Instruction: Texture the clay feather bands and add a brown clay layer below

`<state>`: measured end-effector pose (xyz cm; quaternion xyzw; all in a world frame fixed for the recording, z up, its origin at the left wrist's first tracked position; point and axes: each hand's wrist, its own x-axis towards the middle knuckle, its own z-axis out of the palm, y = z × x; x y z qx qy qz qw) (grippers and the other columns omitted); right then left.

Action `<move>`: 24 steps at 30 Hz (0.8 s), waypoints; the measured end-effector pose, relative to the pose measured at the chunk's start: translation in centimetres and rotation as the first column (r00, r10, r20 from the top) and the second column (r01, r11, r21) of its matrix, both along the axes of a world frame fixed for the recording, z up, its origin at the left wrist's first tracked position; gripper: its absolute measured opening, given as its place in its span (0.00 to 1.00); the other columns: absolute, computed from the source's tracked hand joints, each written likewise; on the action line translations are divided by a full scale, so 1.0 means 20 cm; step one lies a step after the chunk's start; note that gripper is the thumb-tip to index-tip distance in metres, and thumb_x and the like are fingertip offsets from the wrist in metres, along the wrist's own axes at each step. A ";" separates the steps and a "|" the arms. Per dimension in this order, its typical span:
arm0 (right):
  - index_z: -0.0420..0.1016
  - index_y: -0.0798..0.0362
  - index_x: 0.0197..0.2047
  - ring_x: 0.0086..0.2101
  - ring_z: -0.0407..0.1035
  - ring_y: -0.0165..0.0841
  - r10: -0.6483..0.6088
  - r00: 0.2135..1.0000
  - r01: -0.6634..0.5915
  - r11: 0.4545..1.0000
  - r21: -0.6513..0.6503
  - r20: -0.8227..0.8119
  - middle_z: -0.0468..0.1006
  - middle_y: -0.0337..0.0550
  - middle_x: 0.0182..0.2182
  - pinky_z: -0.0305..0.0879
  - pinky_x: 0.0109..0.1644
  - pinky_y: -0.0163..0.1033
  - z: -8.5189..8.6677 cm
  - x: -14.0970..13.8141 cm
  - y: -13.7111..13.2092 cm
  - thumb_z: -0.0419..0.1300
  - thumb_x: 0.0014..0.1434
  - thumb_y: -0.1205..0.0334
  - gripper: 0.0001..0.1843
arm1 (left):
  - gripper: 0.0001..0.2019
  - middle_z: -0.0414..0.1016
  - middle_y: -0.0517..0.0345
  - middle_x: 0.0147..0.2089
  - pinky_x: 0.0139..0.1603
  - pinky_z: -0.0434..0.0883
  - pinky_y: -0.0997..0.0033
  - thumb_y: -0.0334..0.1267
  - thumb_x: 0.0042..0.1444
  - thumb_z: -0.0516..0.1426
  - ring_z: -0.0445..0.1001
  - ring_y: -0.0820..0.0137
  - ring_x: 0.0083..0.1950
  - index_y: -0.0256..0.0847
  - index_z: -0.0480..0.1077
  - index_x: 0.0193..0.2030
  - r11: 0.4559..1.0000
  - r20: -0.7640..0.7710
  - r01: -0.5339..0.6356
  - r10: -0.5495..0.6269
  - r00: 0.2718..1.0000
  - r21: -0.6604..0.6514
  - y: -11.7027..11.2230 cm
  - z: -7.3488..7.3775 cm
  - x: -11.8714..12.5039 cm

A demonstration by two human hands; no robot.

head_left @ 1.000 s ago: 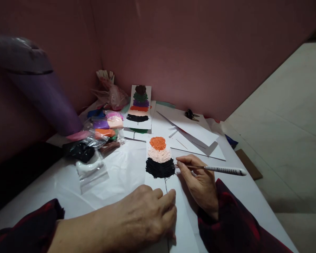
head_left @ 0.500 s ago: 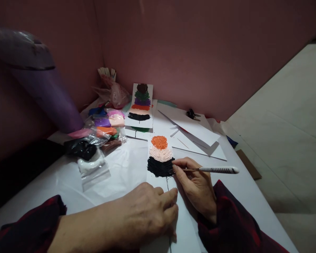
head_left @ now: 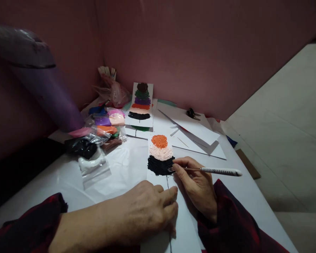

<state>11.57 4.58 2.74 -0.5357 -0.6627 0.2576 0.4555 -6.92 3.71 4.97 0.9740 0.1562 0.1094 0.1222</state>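
Observation:
In the head view a long white card [head_left: 183,219] carries textured bands of orange, pale pink and black clay [head_left: 160,165], with a thin dark line running down below them. My right hand [head_left: 195,182] pinches a fork [head_left: 221,171] close to its tines; its patterned white handle points right. The tines touch the right edge of the black band. My left hand [head_left: 147,211] rests with curled fingers on the lower card, holding it down beside the drawn line. Its thumb is mostly hidden.
Small bags of coloured clay [head_left: 105,130] lie at the left, near a big purple cylinder [head_left: 47,88]. A finished-looking banded card [head_left: 130,121] leans at the back. White sheets [head_left: 189,126] and keys [head_left: 192,114] sit at back right, before the pink wall [head_left: 173,45].
The fork's handle has shifted slightly right and down. The tines stay at the right edge of the black band, and my left hand keeps its place on the card.

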 end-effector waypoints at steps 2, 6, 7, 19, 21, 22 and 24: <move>0.76 0.52 0.37 0.28 0.73 0.31 0.010 0.999 -0.010 1.000 -0.016 -0.031 0.77 0.40 0.30 0.70 0.28 0.35 0.00 0.00 0.00 0.59 0.62 0.61 0.05 | 0.05 0.73 0.56 0.41 0.30 0.70 0.66 0.37 0.64 0.54 0.70 0.70 0.29 0.38 0.67 0.42 1.000 -0.031 -0.002 0.003 1.000 0.008 0.00 0.00 0.00; 0.75 0.52 0.38 0.27 0.72 0.31 0.042 0.997 -0.044 0.999 -0.022 -0.060 0.77 0.40 0.30 0.70 0.27 0.35 -0.01 -0.01 -0.01 0.61 0.61 0.62 0.04 | 0.06 0.72 0.56 0.43 0.30 0.70 0.65 0.36 0.65 0.54 0.71 0.69 0.30 0.38 0.67 0.45 1.000 -0.032 -0.002 0.003 0.999 0.028 0.00 -0.01 0.00; 0.75 0.52 0.38 0.26 0.71 0.30 0.061 0.996 -0.062 0.998 -0.020 -0.065 0.76 0.40 0.30 0.69 0.27 0.35 -0.01 -0.01 -0.01 0.61 0.61 0.63 0.03 | 0.05 0.72 0.55 0.43 0.30 0.70 0.65 0.36 0.65 0.54 0.71 0.69 0.30 0.38 0.67 0.45 1.000 -0.026 0.002 -0.001 1.000 0.031 0.00 -0.01 -0.01; 0.81 0.50 0.34 0.25 0.70 0.28 0.195 0.973 -0.184 0.978 0.095 -0.125 0.72 0.40 0.30 0.68 0.23 0.32 0.00 -0.05 -0.02 0.61 0.57 0.71 0.08 | 0.05 0.73 0.54 0.39 0.27 0.68 0.66 0.28 0.61 0.54 0.71 0.69 0.31 0.37 0.69 0.42 0.997 -0.018 0.028 -0.027 0.999 0.068 -0.01 0.00 -0.01; 0.81 0.51 0.35 0.27 0.71 0.30 0.218 0.973 -0.208 0.971 0.119 -0.078 0.74 0.42 0.31 0.70 0.25 0.34 0.02 -0.05 -0.02 0.61 0.58 0.70 0.07 | 0.04 0.74 0.54 0.39 0.27 0.68 0.65 0.28 0.61 0.55 0.71 0.68 0.31 0.36 0.69 0.42 0.996 0.017 0.029 -0.031 0.999 0.083 -0.01 -0.01 -0.01; 0.80 0.51 0.36 0.28 0.72 0.31 0.229 0.972 -0.221 0.966 0.134 -0.052 0.75 0.42 0.30 0.71 0.27 0.36 0.03 -0.05 -0.02 0.61 0.58 0.70 0.07 | 0.04 0.74 0.54 0.39 0.28 0.68 0.64 0.29 0.61 0.55 0.71 0.68 0.31 0.36 0.69 0.41 0.996 0.036 0.030 -0.033 0.999 0.087 -0.01 -0.02 -0.01; 0.80 0.52 0.36 0.29 0.73 0.33 0.233 0.972 -0.227 0.963 0.147 -0.025 0.76 0.43 0.30 0.71 0.28 0.37 0.04 -0.04 -0.02 0.61 0.59 0.70 0.07 | 0.03 0.74 0.54 0.39 0.28 0.69 0.64 0.30 0.61 0.55 0.71 0.68 0.31 0.36 0.69 0.42 0.997 0.040 0.024 -0.027 0.999 0.078 -0.01 -0.03 -0.01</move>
